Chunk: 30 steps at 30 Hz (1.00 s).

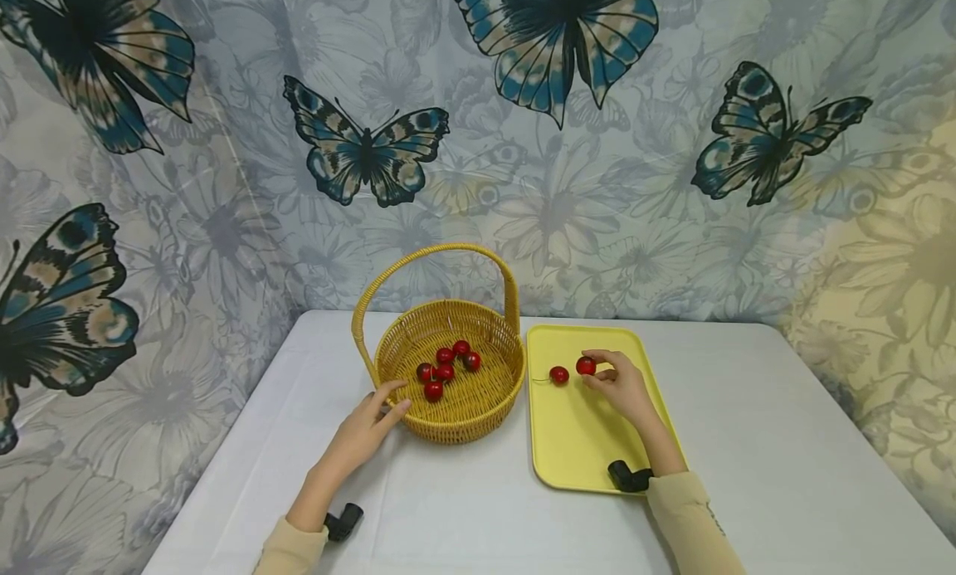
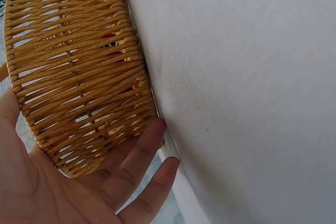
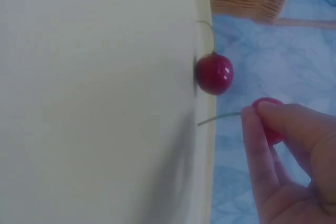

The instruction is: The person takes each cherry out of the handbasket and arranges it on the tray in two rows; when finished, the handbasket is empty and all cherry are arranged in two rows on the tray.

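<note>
The yellow wicker basket stands upright on the white tabletop, its arched handle raised above it; a cluster of red cherries lies on the basket's floor; the left hand rests at the basket's near left side, fingers spread fairly wide and laid along the woven wall, low down where the wall meets the tabletop; just to the basket's right lies a yellow tray; above that tray, to the right of the basket, the right hand holds a single cherry in a narrow pinch between thumb and fingertips, its green stem pointing down towards the tray; between this pinched fruit and the basket, a second cherry lies on the tray, its thin stem reaching towards the basket; a black wrist device shows nearer than the basket, beside the left sleeve; behind the basket hangs a grey floral backdrop with large butterflies.
</note>
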Available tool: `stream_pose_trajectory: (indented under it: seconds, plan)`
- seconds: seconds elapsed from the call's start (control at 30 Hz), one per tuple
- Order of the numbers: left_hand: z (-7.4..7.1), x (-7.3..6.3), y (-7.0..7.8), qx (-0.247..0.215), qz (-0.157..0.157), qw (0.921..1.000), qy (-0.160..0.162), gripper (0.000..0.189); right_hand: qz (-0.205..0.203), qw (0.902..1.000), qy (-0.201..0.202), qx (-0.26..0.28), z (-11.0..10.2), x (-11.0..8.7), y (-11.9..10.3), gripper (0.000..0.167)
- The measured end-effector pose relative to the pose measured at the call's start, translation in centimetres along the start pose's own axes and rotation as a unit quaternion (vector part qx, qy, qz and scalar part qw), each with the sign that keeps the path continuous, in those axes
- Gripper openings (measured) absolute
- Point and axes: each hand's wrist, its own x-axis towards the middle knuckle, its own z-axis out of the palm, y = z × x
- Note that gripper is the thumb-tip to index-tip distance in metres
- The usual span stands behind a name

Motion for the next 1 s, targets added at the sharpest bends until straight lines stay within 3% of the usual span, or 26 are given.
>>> stream_pose_trajectory:
  seconds: [0.23, 0.47, 1.0]
  plan:
    - [0.06, 0.08, -0.07, -0.001, -0.001, 1.0, -0.001, 0.052, 0.003, 1.0, -0.005, -0.003, 0.01, 0.08, 0.21, 0.038]
    - [-0.02, 0.06, -0.02, 0.0, -0.001, 1.0, -0.004, 0.056, -0.014, 0.9982, -0.042, 0.04, -0.27, 0.24, 0.27, 0.035]
    - [0.03, -0.03, 0.06, -0.002, -0.002, 1.0, -0.002, 0.053, -0.051, 0.995, -0.079, 0.034, -0.92, 0.76, 0.94, 0.034]
